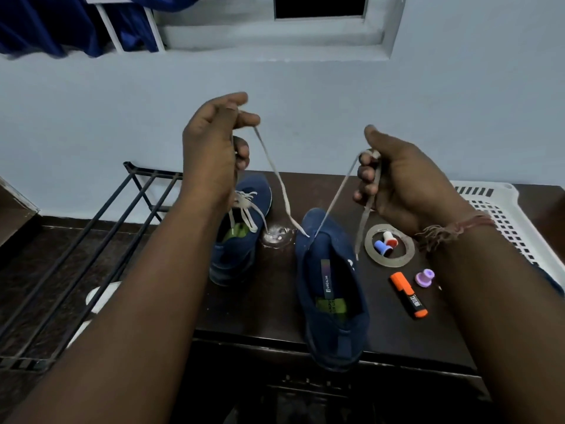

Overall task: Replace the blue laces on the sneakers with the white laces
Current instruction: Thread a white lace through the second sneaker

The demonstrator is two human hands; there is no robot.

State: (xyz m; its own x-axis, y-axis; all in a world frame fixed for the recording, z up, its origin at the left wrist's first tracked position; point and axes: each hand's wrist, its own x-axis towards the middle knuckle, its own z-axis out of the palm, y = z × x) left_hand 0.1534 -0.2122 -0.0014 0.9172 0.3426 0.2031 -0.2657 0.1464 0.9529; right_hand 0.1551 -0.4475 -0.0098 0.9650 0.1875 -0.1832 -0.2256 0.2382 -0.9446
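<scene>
1. The white lace (279,182) runs through the front eyelets of the near sneaker (331,289) on the bench (275,301).
2. The left hand (214,145) and right hand (397,179) each pinch one end, raised above that sneaker.
3. The lace looks limp and light; best held near its tips.

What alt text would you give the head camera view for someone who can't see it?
Two raised hands, left and right, each pinch one end of a white lace threaded through the near blue sneaker on a dark table. The far sneaker already has white laces; a tape ring and highlighter lie to the right.
</scene>
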